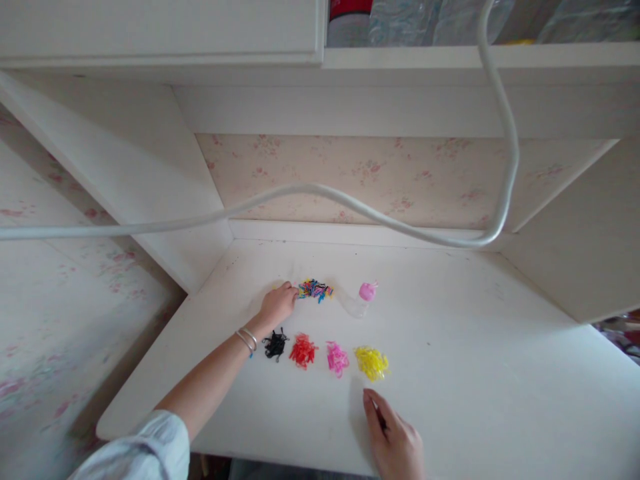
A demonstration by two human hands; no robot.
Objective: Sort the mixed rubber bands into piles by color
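Note:
My left hand (280, 305) reaches to the left edge of a mixed pile of small multicoloured rubber bands (315, 289). Its fingertips are pinched at the pile, and anything between them is too small to see. Below lie sorted heaps in a row: black rubber bands (275, 345), red ones (303, 351), pink ones (337, 359) and yellow ones (371, 363). Near the table's front, just below the yellow heap, my right hand (395, 437) is closed, thumb against forefinger. Whatever it may hold is hidden.
A clear container with a pink top (367, 291) lies right of the mixed pile on the white table (475, 387). A white cable (320, 191) crosses the view in front. Cabinet panels (135, 167) enclose the table, with a shelf (450, 57) overhead.

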